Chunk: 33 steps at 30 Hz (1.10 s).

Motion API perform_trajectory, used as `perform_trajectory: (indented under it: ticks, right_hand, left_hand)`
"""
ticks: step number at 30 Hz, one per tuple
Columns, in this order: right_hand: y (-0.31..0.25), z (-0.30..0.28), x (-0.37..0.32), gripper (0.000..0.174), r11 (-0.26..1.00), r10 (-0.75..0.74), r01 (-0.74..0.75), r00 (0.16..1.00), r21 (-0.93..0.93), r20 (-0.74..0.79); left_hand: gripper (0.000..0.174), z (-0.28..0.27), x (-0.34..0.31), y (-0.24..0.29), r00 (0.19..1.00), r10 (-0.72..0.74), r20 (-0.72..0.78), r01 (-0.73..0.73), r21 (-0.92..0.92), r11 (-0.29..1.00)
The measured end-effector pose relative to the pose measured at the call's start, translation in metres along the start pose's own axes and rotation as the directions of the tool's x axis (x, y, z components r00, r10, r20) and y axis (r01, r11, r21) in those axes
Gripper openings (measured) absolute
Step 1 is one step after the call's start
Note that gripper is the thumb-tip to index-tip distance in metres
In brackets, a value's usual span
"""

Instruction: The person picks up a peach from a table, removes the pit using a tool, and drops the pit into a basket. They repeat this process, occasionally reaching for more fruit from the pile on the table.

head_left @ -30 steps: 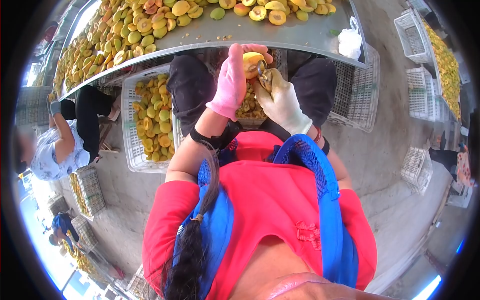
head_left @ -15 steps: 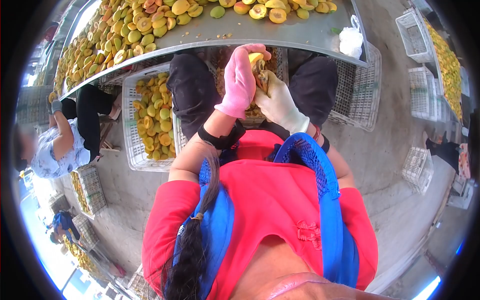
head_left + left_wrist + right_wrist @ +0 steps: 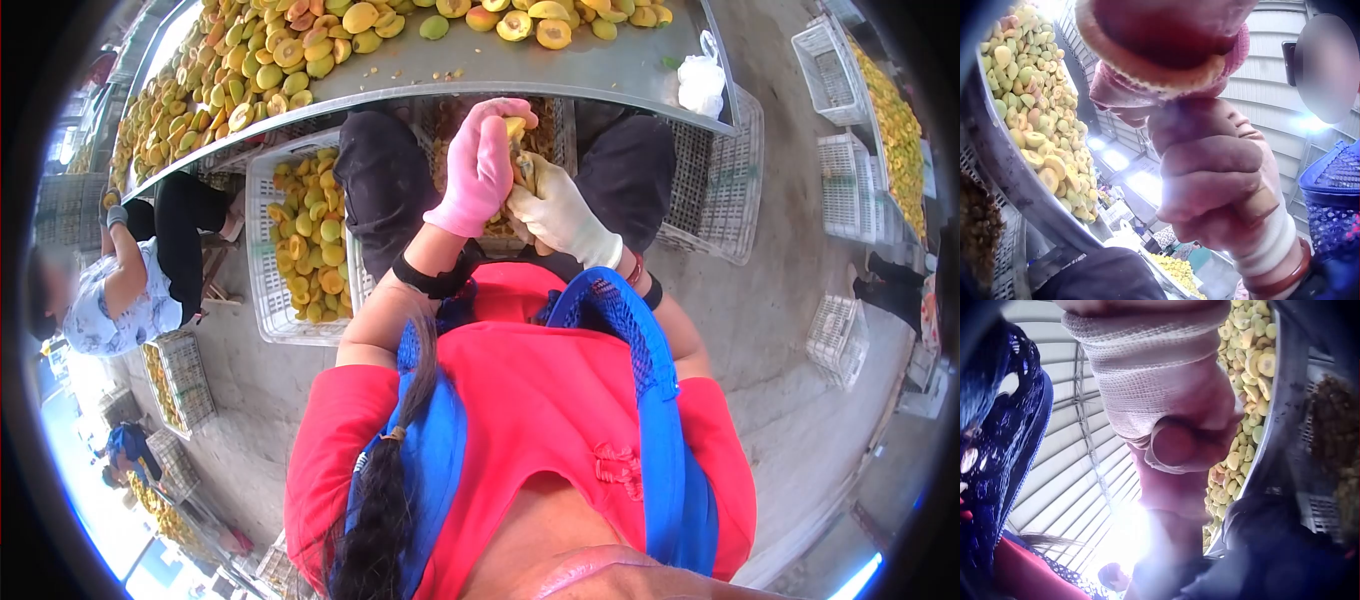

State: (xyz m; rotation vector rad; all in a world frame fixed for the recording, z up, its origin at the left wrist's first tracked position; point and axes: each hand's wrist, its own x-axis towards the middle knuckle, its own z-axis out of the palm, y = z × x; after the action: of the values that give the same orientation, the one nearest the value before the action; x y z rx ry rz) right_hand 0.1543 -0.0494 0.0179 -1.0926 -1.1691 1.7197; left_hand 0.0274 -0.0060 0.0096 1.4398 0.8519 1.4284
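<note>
Nearest: red top [image 3: 540, 400], blue strap [image 3: 660, 400] on each side, braid [image 3: 380, 490] over the left one. Left hand [image 3: 478, 165], pink glove: grip clamped on a yellow fruit [image 3: 515, 128], held up just short of the bench [image 3: 560, 75] edge. Right hand [image 3: 565, 215], white glove: grip clamped on a tool [image 3: 521, 165], its head right by the fruit; can't tell if touching, fingers in the way. Handle [image 3: 1174, 444] end pokes out of the right fist in both wrist views. Below the hands, between dark trousers [image 3: 385, 190], a crate [image 3: 567, 135] of brown bits. White crate [image 3: 256, 240] of cut fruit to the left, another crate [image 3: 735, 190] to the right. Bench carries a big pile [image 3: 270, 65] of cut fruit, plus a white bag [image 3: 702, 85] at its right end. Farther left: person in floral top [image 3: 120, 300], seated. Far right: stacked crates [image 3: 845, 185], more fruit [image 3: 890, 130].
</note>
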Motion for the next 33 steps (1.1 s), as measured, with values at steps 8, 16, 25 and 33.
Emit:
perform_trajectory:
  ticks: [8, 16, 25, 33]
  right_hand:
    - [-0.011, -0.007, -0.009, 0.007, 0.976, 0.183, -0.195, 0.976, 0.095, 0.122]
    - [-0.029, -0.006, -0.018, 0.013, 0.867, 0.3, -0.408, 0.886, 0.288, 0.353]
    - [-0.026, -0.002, -0.013, 0.019, 0.931, 0.276, -0.351, 0.858, 0.103, 0.433]
    - [-0.005, -0.009, -0.009, 0.012, 0.962, 0.271, -0.269, 0.949, -0.038, 0.158]
  left_hand:
    - [0.056, -0.01, 0.004, -0.006, 0.977, -0.134, 0.167, 0.15, -0.091, 0.984]
    - [0.076, -0.019, 0.005, 0.004, 0.919, -0.266, 0.292, 0.311, -0.118, 0.943]
    - [0.049, -0.05, 0.02, 0.02, 0.965, -0.259, 0.036, 0.259, -0.014, 0.966]
    - [0.042, -0.209, 0.002, 0.031, 0.865, 0.032, -0.501, 0.49, 0.856, 0.164]
